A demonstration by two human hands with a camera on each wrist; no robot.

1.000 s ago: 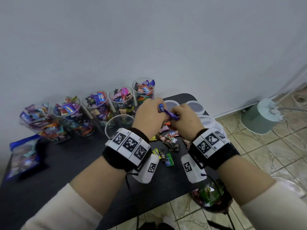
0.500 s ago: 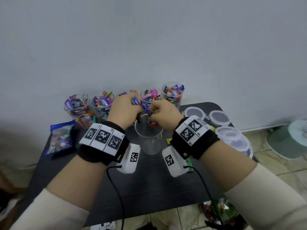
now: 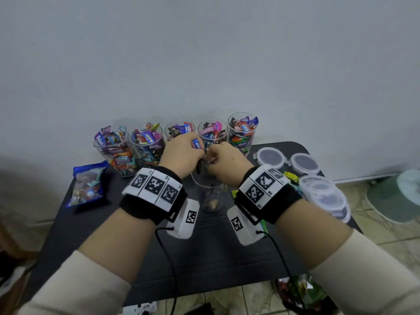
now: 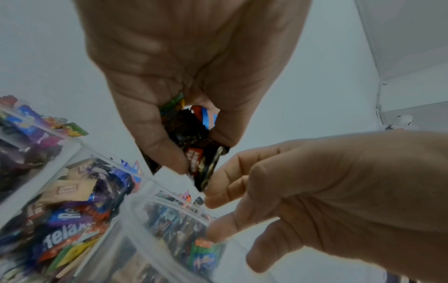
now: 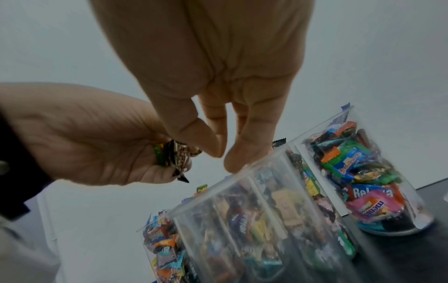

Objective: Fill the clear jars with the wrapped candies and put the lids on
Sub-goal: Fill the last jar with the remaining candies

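A clear jar stands mid-table with a few candies at its bottom. Both hands hover over its mouth. My left hand grips a bunch of wrapped candies, dark, blue and green, in its curled fingers. My right hand is beside it, thumb and forefinger pointing down just above the jar rim. Its fingertips hold nothing, though one touches the tip of a dark wrapper. Several filled jars line the wall behind.
Round clear lids and a stack of them lie at the right of the black table, with loose candies close by. A blue candy bag lies left. A green appliance stands on the floor.
Both hands came away from the loose candy pile and moved over the clear jar with candies in them. A few candies now lie at the jar's bottom.
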